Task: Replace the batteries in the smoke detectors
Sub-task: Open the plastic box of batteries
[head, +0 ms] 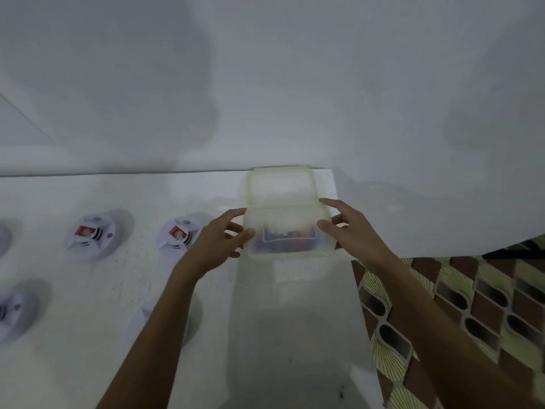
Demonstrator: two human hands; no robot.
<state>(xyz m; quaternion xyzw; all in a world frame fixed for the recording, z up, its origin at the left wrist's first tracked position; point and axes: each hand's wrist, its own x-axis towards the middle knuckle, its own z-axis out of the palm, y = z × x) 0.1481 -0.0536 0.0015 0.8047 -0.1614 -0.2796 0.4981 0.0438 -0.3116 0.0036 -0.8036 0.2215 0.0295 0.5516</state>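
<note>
A cloudy plastic box (287,231) with a pale green rim stands at the far right of the white table (118,305), with dark batteries dimly visible inside. A second box or lid (280,185) of the same kind lies just behind it. My left hand (219,243) grips the box's left side and my right hand (351,227) grips its right side. Several white smoke detectors lie on their backs to the left; two of them (91,234) (178,236) show a red battery in the middle.
More detectors sit at the left edge (13,312) and under my left forearm (165,320). A white wall (265,84) rises right behind the table. Patterned brown and green tiled floor (472,305) lies beyond the table's right edge.
</note>
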